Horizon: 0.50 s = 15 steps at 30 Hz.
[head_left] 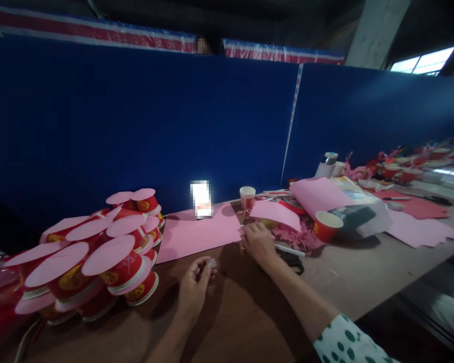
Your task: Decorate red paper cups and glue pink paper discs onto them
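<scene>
My left hand (197,282) is above the brown table, its thumb and fingers pinching a small pale piece (212,262). Farther right, my right hand (258,241) reaches to the right edge of a large pink sheet (196,234), fingers bent down together; whatever is under the fingertips is hidden. A lit phone (202,199) stands upright at the back of that sheet. Just right of my right hand lie a white pen (290,250) and black-handled scissors (295,264). A paper cup (247,196) stands behind my right hand.
Stacked red cups with pink paper discs (109,255) fill the left side. Pink sheets (320,194), shredded paper, another red cup (327,227) and a flask (326,165) crowd the right. A blue partition (155,116) runs behind the table (249,322); a person's head shows above it.
</scene>
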Tool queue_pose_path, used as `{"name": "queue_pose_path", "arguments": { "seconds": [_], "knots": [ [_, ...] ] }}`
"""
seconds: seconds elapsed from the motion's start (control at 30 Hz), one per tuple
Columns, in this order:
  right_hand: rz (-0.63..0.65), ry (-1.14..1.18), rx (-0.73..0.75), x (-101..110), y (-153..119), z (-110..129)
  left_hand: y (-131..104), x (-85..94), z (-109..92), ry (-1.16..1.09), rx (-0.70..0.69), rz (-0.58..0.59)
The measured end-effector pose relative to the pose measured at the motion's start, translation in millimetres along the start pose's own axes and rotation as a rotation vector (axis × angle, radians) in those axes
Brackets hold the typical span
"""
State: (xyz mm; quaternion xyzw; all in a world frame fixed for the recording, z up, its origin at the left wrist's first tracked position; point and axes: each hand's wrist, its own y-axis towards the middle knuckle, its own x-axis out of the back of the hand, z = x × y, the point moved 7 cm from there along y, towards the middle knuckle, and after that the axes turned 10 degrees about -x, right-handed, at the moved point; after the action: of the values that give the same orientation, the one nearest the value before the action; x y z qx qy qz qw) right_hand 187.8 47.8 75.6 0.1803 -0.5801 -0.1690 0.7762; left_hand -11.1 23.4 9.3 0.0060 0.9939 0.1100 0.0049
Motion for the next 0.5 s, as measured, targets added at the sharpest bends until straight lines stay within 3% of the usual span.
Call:
{"name": "queue_pose_path", "arguments": {
  "seconds": [0.13, 0.3, 0.37, 0.5],
  "knots": [
    [0.043, -0.168, -0.147, -10.5, 8.1, -35.9, -2.4, -0.7, 0.7, 0.022, 0.013, 0.010],
    [0.062, -0.177, -0.152, -14.1, 5.8, -32.2, -2.5, -0.3, -4.2, -0.070, -0.014, -0.012],
    [0.041, -0.061, -0.078, -10.5, 2.3, -19.3, -0.7, 3.0, -6.3, -0.143, -0.022, -0.060],
    [0.010, 0.463, 0.148, 1.0, -13.3, 11.9, 2.8, 13.3, -4.8, -0.315, 0.016, -0.206]
  ]
}}
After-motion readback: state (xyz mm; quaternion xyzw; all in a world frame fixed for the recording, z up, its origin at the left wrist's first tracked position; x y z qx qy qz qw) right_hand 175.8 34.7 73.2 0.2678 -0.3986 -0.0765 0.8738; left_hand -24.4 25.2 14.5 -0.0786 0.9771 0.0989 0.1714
